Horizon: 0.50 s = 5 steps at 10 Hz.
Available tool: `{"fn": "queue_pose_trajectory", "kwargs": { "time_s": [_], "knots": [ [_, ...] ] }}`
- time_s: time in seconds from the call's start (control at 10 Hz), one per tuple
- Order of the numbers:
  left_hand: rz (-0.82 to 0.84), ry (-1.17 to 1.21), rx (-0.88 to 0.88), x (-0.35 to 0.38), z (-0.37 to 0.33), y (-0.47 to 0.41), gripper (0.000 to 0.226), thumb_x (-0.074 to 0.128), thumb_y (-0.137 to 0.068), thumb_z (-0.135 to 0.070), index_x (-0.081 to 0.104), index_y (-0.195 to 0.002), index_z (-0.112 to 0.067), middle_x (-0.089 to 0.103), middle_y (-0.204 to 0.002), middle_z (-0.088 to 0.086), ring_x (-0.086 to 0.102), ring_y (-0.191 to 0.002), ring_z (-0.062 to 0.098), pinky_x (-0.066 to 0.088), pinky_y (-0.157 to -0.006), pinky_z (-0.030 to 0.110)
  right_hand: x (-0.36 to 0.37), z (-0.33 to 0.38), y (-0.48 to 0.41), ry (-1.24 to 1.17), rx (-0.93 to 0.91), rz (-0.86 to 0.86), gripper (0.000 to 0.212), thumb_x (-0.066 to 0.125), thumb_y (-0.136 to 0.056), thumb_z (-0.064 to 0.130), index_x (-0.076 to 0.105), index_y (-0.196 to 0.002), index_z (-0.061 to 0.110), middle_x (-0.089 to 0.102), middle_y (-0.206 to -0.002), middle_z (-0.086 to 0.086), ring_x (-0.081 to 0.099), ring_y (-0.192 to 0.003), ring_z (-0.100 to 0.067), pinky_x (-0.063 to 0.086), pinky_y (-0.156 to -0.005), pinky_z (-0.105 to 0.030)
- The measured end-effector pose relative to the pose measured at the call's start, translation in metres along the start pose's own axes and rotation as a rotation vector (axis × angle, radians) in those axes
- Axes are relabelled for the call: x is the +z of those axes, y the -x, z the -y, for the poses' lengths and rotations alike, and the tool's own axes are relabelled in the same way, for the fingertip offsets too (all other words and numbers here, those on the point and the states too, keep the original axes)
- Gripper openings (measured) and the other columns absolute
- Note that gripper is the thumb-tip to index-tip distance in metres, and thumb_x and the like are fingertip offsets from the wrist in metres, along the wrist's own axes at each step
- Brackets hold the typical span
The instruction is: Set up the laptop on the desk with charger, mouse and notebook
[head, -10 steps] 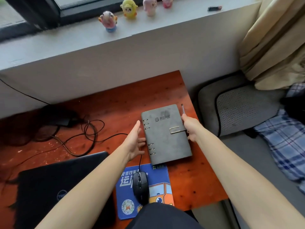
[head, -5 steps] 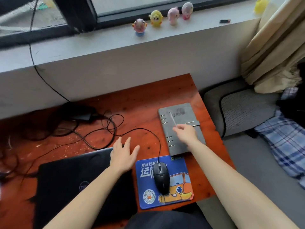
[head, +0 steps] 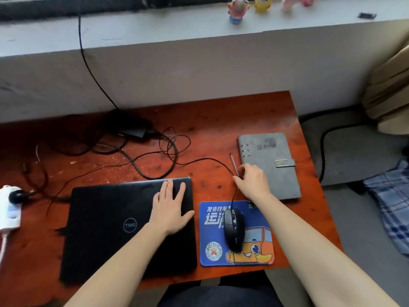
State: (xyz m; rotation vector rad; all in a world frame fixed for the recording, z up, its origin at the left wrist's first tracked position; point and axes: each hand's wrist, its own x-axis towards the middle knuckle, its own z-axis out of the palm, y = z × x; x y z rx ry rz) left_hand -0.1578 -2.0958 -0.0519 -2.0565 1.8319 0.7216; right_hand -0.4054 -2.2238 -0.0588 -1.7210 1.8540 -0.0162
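Reddish-brown wooden surface (head: 221, 111) pushed against a grey wall (head: 199, 69) under a deep window sill (head: 155, 25) holding small toy figurines (head: 236, 9). Beige curtain (head: 389, 85) at right, above a grey cushioned seat (head: 354, 156) and plaid fabric (head: 394, 200). Daylight, grey floor (head: 365, 251).

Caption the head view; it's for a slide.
Left hand flat on closed laptop; right hand at pen beside notebook.

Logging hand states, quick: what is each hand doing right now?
Left hand: open, flat on the closed laptop lid.
Right hand: fingers at the pen beside the notebook; grip cannot be told.
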Motion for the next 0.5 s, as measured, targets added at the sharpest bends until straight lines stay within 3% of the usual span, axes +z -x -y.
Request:
{"fn": "queue_pose_trajectory", "kwargs": {
  "time_s": [0.1,0.2,0.3,0.4,0.5],
  "knots": [
    [0.033,-0.002,0.003,-0.005,0.001,0.0,0.094,0.041,-0.088,-0.072,-0.002,-0.158,-0.026,-0.01,-0.165,0.017,-0.015,-0.152,0.03,0.006,-0.122,0.046,-0.003,-0.001,0.005,-0.038,0.009,0.035,0.049,0.069,-0.089,0.035,0.057,-0.132,0.016,0.065,-0.112,-0.006,0.06,-0.112,-0.028,0.048,-0.092,-0.035],
    [0.057,-0.003,0.003,-0.012,0.0,-0.001,0.095,0.043,-0.087,-0.071,-0.002,-0.159,-0.027,-0.008,-0.165,0.017,-0.013,-0.152,0.03,0.009,-0.122,0.047,-0.023,0.01,0.015,-0.136,-0.017,0.039,0.049,0.069,-0.089,0.035,0.057,-0.134,0.019,0.064,-0.097,0.006,0.062,-0.104,-0.022,0.047,-0.088,-0.031],
    [0.067,-0.025,0.0,-0.014,0.001,0.0,0.096,0.047,-0.087,-0.069,-0.002,-0.158,-0.028,-0.007,-0.165,0.018,-0.011,-0.152,0.03,0.012,-0.121,0.046,-0.062,0.04,0.03,-0.322,-0.145,-0.06,0.041,0.07,-0.089,0.025,0.063,-0.129,0.017,0.066,-0.093,0.005,0.063,-0.086,-0.015,0.051,-0.092,-0.032],
    [0.065,-0.028,-0.007,-0.019,-0.001,0.003,0.097,0.049,-0.086,-0.068,-0.001,-0.158,-0.028,-0.005,-0.165,0.018,-0.01,-0.152,0.031,0.013,-0.121,0.047,-0.121,0.092,0.062,-0.569,-0.351,-0.197,0.031,0.068,-0.092,0.014,0.066,-0.122,0.018,0.069,-0.094,0.005,0.063,-0.082,-0.003,0.049,-0.083,-0.02],
    [0.078,-0.021,-0.005,-0.022,-0.005,0.002,0.098,0.052,-0.085,-0.067,0.0,-0.159,-0.027,-0.004,-0.165,0.019,-0.008,-0.152,0.032,0.015,-0.12,0.047,-0.199,0.133,0.114,-0.948,-0.672,-0.289,0.029,0.068,-0.092,0.018,0.067,-0.12,0.026,0.072,-0.098,0.006,0.066,-0.086,-0.006,0.051,-0.075,-0.018]
  ]
}}
